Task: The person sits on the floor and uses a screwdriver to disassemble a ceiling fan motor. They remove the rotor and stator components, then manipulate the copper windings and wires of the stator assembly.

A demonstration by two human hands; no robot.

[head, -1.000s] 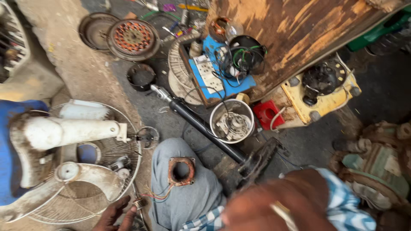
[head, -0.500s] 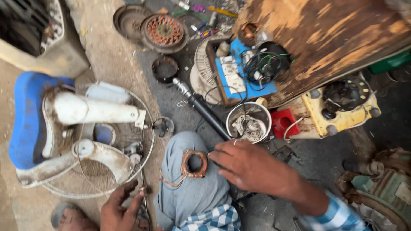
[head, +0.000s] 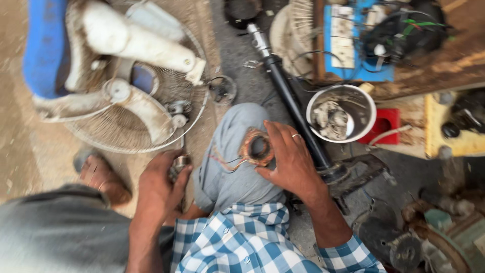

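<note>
A round stator ring wound with copper wire (head: 254,148) rests on my grey-trousered knee (head: 230,172), thin red and orange leads trailing off its left side. My right hand (head: 290,159), a ring on one finger, lies over the stator's right side with fingers curled on it. My left hand (head: 159,184) is lower left, beside the knee, closed around a small metal cylindrical part (head: 178,164) next to the fan grille's rim. A checked shirt fills the bottom centre.
A dismantled fan with a white motor housing (head: 136,38), blue base (head: 45,50) and wire grille (head: 126,129) lies at upper left. A black tube (head: 290,98) runs diagonally past a metal bowl of parts (head: 341,114), a red box (head: 385,124) and a blue board (head: 348,45). Rusty motor parts (head: 434,237) sit lower right; my sandalled foot (head: 101,177) is left.
My right hand came in from the right and settled on the stator ring on my knee. My left hand rose to the small metal part. The view has tilted down and closer.
</note>
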